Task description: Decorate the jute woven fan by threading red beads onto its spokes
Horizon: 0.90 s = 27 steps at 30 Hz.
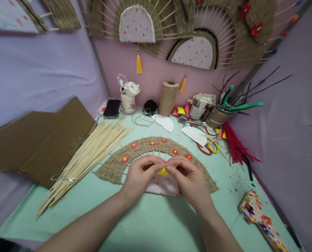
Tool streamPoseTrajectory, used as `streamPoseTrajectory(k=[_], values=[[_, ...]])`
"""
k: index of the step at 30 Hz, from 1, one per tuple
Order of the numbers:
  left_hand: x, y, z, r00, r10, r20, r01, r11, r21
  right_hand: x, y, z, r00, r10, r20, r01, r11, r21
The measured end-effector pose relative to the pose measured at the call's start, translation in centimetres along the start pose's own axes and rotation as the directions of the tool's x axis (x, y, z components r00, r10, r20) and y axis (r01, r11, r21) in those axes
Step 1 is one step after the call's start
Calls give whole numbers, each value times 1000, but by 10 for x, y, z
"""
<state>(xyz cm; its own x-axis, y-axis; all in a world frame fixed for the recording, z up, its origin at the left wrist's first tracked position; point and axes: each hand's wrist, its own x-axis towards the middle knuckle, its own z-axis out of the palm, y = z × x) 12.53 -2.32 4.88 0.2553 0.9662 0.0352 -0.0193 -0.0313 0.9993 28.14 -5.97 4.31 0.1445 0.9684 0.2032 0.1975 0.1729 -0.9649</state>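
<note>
Left grip and right grip are pinching a yellow piece, fan lying beneath, twine standing at twelve o'clock

Near tabletop open; woven fan blocks middle, sticks left.

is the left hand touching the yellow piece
Touching: the head view shows the left hand with its thumb against the yellow piece.

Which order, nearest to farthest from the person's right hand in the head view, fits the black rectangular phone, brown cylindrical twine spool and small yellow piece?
1. Small yellow piece: touching the right hand, centre.
2. Brown cylindrical twine spool: back centre.
3. Black rectangular phone: back, farther left.
</note>
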Motion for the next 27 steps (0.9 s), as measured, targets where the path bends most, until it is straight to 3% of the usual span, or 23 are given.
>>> streamPoseTrajectory(k=[9, 19, 27], values=[[0, 0, -1, 1000, -1, -24, 1, 1000, -5, -3, -3, -1, 1000, -15, -11, 15, 1000, -24], [-6, 2, 1, 996, 81, -43, -80, 997, 17, -6, -9, 4, 992, -127, -27, 125, 990, -65], [-4, -6, -3, 998, -42, -37, 40, 998, -50, -3, -4, -2, 997, -3, -74, 1, 1000, -27]])
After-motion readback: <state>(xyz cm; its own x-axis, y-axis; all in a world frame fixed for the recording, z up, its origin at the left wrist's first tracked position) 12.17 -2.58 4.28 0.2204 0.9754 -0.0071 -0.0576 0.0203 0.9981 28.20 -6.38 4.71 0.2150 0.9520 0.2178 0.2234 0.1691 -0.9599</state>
